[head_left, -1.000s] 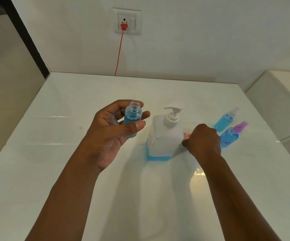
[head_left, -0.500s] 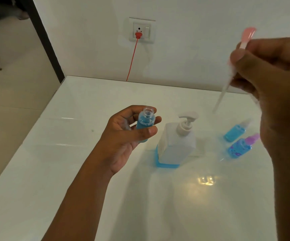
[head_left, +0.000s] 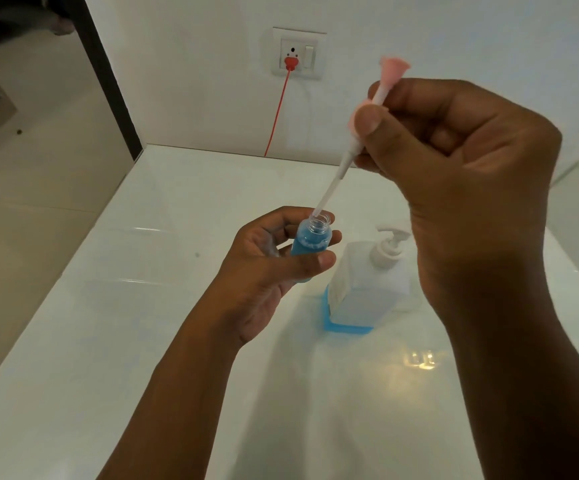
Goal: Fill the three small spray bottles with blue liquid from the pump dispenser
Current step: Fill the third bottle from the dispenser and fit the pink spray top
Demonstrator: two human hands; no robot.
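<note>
My left hand (head_left: 264,268) grips a small clear spray bottle (head_left: 310,239), open at the neck and nearly full of blue liquid, held upright above the table. My right hand (head_left: 454,174) pinches a pink spray head (head_left: 381,98) with a white dip tube; the tube's tip sits at the bottle's mouth. The white pump dispenser (head_left: 367,282), with a thin layer of blue liquid at its base, stands on the table just right of the bottle. The other two spray bottles are hidden behind my right hand.
The white glossy table (head_left: 142,341) meets a white wall at the back. A wall socket (head_left: 298,53) holds a red plug with a red cable (head_left: 277,112) hanging down. The table's left edge drops to a tiled floor (head_left: 21,202).
My right hand picked the pink spray head up from beside the dispenser, raised it and brought its tube tip to the bottle's mouth. The left hand kept holding the bottle.
</note>
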